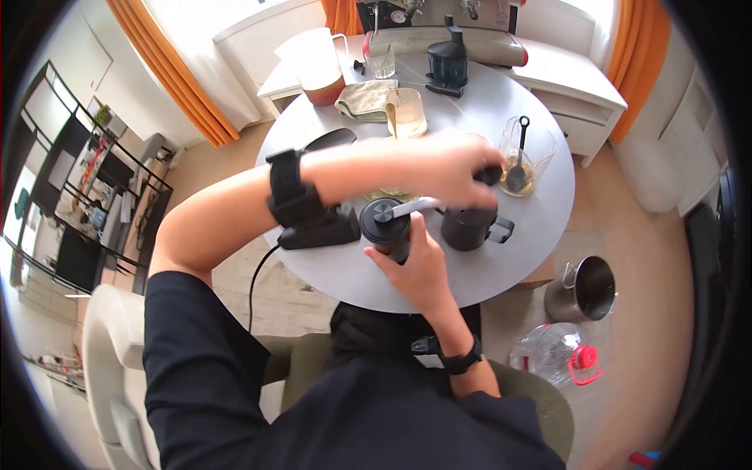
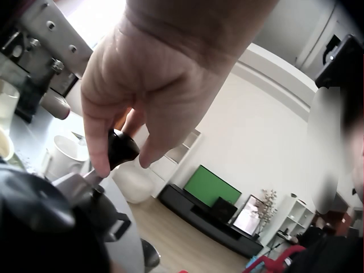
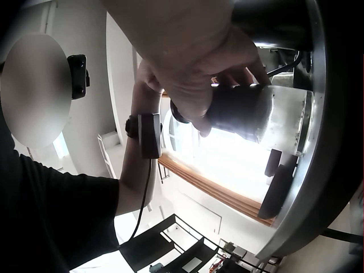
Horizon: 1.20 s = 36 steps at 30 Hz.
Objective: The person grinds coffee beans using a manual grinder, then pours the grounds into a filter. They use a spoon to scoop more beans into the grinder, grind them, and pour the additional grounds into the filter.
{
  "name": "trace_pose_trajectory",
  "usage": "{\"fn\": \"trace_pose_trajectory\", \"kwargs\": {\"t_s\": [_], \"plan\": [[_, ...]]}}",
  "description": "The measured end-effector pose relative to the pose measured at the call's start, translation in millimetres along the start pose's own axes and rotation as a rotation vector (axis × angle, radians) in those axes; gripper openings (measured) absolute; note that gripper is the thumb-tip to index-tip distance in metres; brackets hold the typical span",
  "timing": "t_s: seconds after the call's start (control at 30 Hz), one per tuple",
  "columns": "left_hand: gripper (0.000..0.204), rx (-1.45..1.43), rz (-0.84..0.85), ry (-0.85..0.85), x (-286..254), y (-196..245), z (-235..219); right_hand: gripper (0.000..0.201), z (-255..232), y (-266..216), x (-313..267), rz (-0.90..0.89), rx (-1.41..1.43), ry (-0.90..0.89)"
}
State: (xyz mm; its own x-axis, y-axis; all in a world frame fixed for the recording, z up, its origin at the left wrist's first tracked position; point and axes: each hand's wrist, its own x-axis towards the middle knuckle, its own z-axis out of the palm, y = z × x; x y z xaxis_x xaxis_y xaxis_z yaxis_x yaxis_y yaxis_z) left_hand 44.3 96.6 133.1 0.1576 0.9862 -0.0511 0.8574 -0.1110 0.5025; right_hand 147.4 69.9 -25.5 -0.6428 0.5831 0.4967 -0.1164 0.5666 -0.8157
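Note:
In the head view my left arm reaches across in front of me, and my left hand (image 1: pixel 450 168) is blurred above the table. Its fingers pinch the black knob (image 2: pixel 122 149) of a hand coffee grinder's crank, seen in the left wrist view. The pale crank arm (image 1: pixel 415 206) runs to the grinder's round black lid (image 1: pixel 384 222). My right hand (image 1: pixel 419 270) grips the dark body (image 3: pixel 236 111) of the grinder, whose lower part looks lighter in the right wrist view. Right beside it stands a dark pot (image 1: pixel 468 232) with an angular handle.
On the round grey table (image 1: pixel 509 254), a glass jug (image 1: pixel 536 149) holds a black spoon (image 1: pixel 517 172). Behind are a cup (image 1: pixel 407 113), a folded cloth (image 1: pixel 364 100) and a pitcher (image 1: pixel 323 88). A metal bucket (image 1: pixel 558 298) and a water bottle (image 1: pixel 544 356) stand on the floor.

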Motion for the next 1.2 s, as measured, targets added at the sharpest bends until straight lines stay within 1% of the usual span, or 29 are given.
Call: {"fn": "trace_pose_trajectory", "kwargs": {"t_s": [0.03, 0.1, 0.17, 0.23, 0.3, 0.33, 0.37, 0.4, 0.43, 0.53, 0.57, 0.63, 0.7, 0.73, 0.77, 0.83, 0.9, 0.97, 1.03, 1.1, 1.17, 1.2], "plan": [[0.053, 0.028, 0.071, -0.033, -7.5, 19.6, 7.9, 0.062, 0.0, 1.9, 1.7, -0.150, -0.098, -0.002], [0.054, -0.067, 0.169, -0.119, -22.3, 35.8, 27.2, 0.063, -0.2, 5.4, 3.5, -0.440, -0.279, 0.004], [0.045, -0.096, 0.155, -0.372, -48.0, 62.1, 24.2, 0.062, -6.2, -2.6, 6.8, -0.213, -0.115, -0.039], [0.036, -0.137, 0.433, -0.317, -78.3, 56.4, 32.4, 0.062, -7.6, -11.3, 3.0, 0.036, 0.072, -0.083], [0.029, -0.281, 0.269, -0.491, -107.6, 58.6, 19.2, 0.065, -6.9, -6.5, 4.1, 0.062, -0.048, -0.122], [0.026, -0.217, 0.155, -0.579, -119.2, 60.4, 9.1, 0.065, -7.3, -4.5, 3.5, 0.036, -0.013, -0.118], [0.026, -0.228, 0.123, -0.545, -134.0, 53.9, 7.5, 0.066, -7.4, -2.9, 4.7, 0.005, 0.017, -0.106], [0.024, -0.249, 0.059, -0.529, -145.4, 49.9, 0.9, 0.065, -9.7, -7.2, 5.9, 0.030, 0.014, -0.121], [0.022, -0.268, -0.004, -0.510, -155.2, 45.5, -6.3, 0.065, -10.1, -7.1, 6.8, 0.005, 0.006, -0.111], [0.020, -0.381, -0.144, -0.330, -185.4, 10.7, -12.9, 0.062, -9.0, -4.5, 5.9, -0.054, -0.015, -0.084], [0.021, -0.374, -0.238, -0.300, -191.2, -0.5, -18.8, 0.061, -9.0, -4.0, 5.5, -0.037, -0.007, -0.093], [0.023, -0.447, -0.436, -0.243, -196.8, -25.0, -28.9, 0.061, -11.2, -3.3, 5.7, -0.015, 0.002, -0.121], [0.027, -0.677, -0.528, -0.078, -194.1, -51.1, -32.5, 0.060, -12.9, -2.7, 6.3, -0.007, 0.003, -0.133], [0.027, -0.632, -0.520, -0.017, -188.2, -60.5, -36.5, 0.060, -13.7, -2.9, 7.2, -0.007, 0.004, -0.142], [0.028, -0.585, -0.562, 0.019, -183.0, -72.7, -41.9, 0.060, -13.8, -2.4, 7.9, -0.010, 0.007, -0.139], [0.029, -0.556, -0.587, 0.226, -163.1, -83.9, -42.5, 0.061, -13.6, -1.1, 6.8, -0.014, 0.014, -0.143], [0.033, -0.513, -0.565, 0.343, -138.3, -97.3, -40.1, 0.062, -14.0, -2.1, 6.5, -0.021, 0.021, -0.138], [0.037, -0.535, -0.554, 0.374, -108.7, -100.3, -38.4, 0.063, -14.3, -1.7, 7.9, -0.054, 0.015, -0.128], [0.044, -0.504, -0.488, 0.321, -77.7, -96.2, -38.8, 0.064, -13.8, -0.1, 9.3, -0.107, 0.001, -0.116], [0.050, -0.531, -0.420, 0.264, -48.1, -85.0, -34.2, 0.065, -15.1, 0.0, 9.9, -0.080, 0.018, -0.142], [0.052, -0.413, -0.288, 0.198, -26.7, -77.6, -28.8, 0.065, -15.4, 0.1, 10.5, -0.050, 0.030, -0.165], [0.053, -0.357, -0.267, 0.160, -18.9, -68.8, -24.9, 0.065, -15.3, 0.6, 9.8, -0.031, 0.033, -0.173]]}}
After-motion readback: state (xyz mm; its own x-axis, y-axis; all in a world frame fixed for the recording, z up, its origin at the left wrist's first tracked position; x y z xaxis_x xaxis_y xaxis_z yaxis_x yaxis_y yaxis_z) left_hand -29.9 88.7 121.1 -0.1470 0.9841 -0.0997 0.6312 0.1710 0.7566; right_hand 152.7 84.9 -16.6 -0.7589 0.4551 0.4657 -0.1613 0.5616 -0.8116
